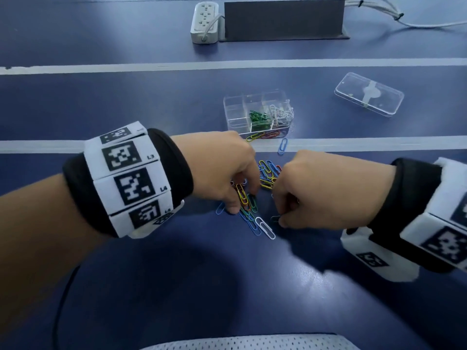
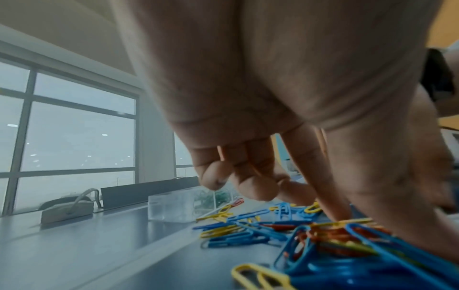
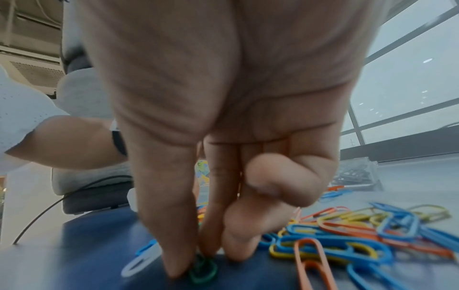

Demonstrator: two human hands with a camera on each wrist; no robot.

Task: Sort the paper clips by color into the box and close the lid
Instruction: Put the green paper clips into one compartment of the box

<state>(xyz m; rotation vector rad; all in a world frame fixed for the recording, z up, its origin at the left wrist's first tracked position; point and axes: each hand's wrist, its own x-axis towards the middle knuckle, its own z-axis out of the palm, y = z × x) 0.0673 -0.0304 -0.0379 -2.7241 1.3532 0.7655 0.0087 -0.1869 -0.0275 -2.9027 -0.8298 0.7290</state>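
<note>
A loose pile of paper clips [image 1: 269, 174] in blue, yellow, orange and green lies on the blue table in front of the clear compartment box [image 1: 235, 114]. The box holds green clips [image 1: 257, 117] in one compartment and white clips [image 1: 280, 111] in the one beside it. My left hand [image 1: 243, 198] presses its index tip and thumb down on the pile [image 2: 248, 233], its other fingers curled above. My right hand [image 3: 196, 263] pinches a green clip [image 3: 203, 272] between thumb and index at the pile's near edge, still on the table. The clear lid [image 1: 369, 94] lies apart at the right.
A white clip [image 1: 265, 227] lies just left of the right hand and a blue clip [image 1: 282, 146] on the white tape line. At the far edge stand a power strip [image 1: 204, 21], a dark stand [image 1: 283, 17] and cables [image 1: 404, 21].
</note>
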